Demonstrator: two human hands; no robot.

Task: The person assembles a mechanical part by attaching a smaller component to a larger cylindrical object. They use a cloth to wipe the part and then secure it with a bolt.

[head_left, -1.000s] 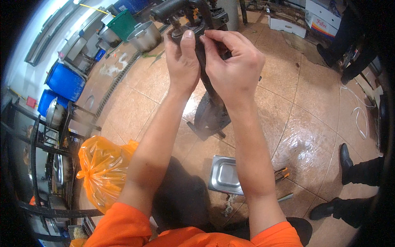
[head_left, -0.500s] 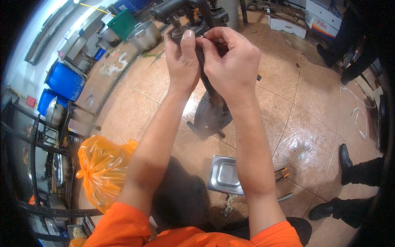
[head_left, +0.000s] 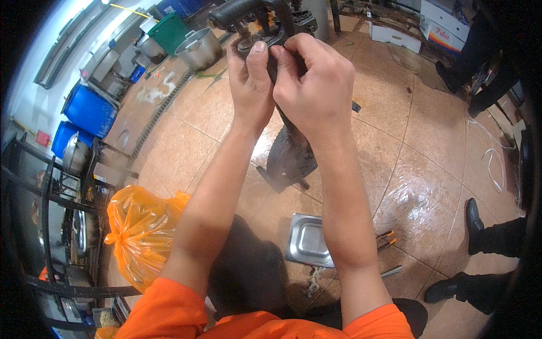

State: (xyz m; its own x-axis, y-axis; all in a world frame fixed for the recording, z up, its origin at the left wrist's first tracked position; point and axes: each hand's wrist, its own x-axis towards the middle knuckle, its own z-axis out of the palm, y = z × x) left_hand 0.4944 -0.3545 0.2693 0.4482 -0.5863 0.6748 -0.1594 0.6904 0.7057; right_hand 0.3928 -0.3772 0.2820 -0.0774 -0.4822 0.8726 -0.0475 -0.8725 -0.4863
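Note:
Both my arms reach up to a dark, grimy metal assembly (head_left: pixel 240 16) of thick pipes and fittings at the top of the head view. My left hand (head_left: pixel 251 87) is curled round its near part, thumb pointing up and fingertips out of sight. Close beside it, my right hand (head_left: pixel 319 85) is closed in a pinch, thumb and index finger pressed at the same spot near the left thumb. Whatever the right fingers hold is hidden. Under the hands, a dark flared metal part (head_left: pixel 291 161) slants down toward the tiled floor.
A steel tray (head_left: pixel 309 240) lies below, with orange-and-black handled tools (head_left: pixel 385 240) to its right. An orange plastic bag (head_left: pixel 141 231) stands left, near a black rack (head_left: pixel 62 288). Other people's shoes (head_left: pixel 473 217) are at right. A large pot (head_left: pixel 197 50) and blue barrels (head_left: pixel 89 110) stand far left.
My right hand has rolled slightly and its fingers have closed tighter, with the fingertips a little lower. My left hand has hardly moved.

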